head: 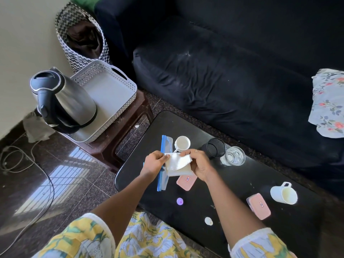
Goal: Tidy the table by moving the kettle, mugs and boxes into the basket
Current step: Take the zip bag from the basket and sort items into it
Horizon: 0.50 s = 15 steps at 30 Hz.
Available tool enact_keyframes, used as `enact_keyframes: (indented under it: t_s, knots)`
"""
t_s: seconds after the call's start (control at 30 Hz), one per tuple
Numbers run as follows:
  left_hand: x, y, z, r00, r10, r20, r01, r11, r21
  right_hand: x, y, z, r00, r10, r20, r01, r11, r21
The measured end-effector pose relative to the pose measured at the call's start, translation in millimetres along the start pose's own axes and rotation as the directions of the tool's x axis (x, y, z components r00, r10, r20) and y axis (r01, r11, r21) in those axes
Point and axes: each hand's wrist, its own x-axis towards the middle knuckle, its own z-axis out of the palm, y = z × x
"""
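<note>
The steel kettle (65, 101) stands inside the white perforated basket (119, 84) on a brown stool at the left. On the black table (232, 183) are a small white mug (182, 143), a larger white mug (283, 193) at the right, and two pink boxes (187, 180) (258, 205). Both hands are over the table's left end. My left hand (155, 162) and my right hand (198, 162) each pinch a side of a white folded cloth (177, 162), above a blue-edged plastic bag (162, 164).
A black mesh cup (214, 147) and a clear glass (233, 156) stand behind my right hand. A purple cap (180, 201) and a white scrap (208, 220) lie near the front. A dark sofa (223, 71) runs along the back; cables (28, 164) trail over the floor.
</note>
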Motion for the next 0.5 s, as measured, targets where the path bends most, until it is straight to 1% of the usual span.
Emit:
enact_keyframes:
  t_s: [0.07, 0.13, 0.23, 0.3, 0.33, 0.43, 0.5]
  knots:
    - [-1, 1, 1, 1.0, 0.003, -0.016, -0.003, 1.0, -0.006, -1, -3, -6, 0.999, 0.01, 0.034, -0.012, 0.999, 0.041]
    - [-1, 2, 0, 0.999, 0.015, -0.032, -0.015, 1.0, -0.006, -1, -5, -11, 0.997, 0.025, 0.071, -0.026, 1.0, 0.008]
    - [-3, 5, 0, 0.997, 0.041, -0.06, -0.039, 0.999, 0.023, 2, -8, -19, 0.989, 0.094, 0.118, -0.076, 0.987, -0.144]
    - [-4, 7, 2, 0.997, 0.053, -0.052, -0.05, 0.997, 0.053, 2, -10, -26, 0.98, 0.142, 0.141, -0.104, 0.963, -0.248]
    - [-4, 8, 4, 0.998, 0.052, -0.039, -0.049, 0.996, 0.075, 2, -12, -30, 0.978, 0.155, 0.141, -0.112, 0.955, -0.273]
    - [-6, 11, 8, 0.998, 0.043, -0.04, -0.037, 0.99, 0.134, 3, -19, -49, 0.989, 0.13, 0.069, -0.107, 0.956, -0.275]
    - [-6, 12, 9, 0.995, 0.071, -0.073, -0.059, 0.985, 0.16, 5, -26, -67, 0.996, 0.07, -0.046, -0.079, 0.969, -0.235]
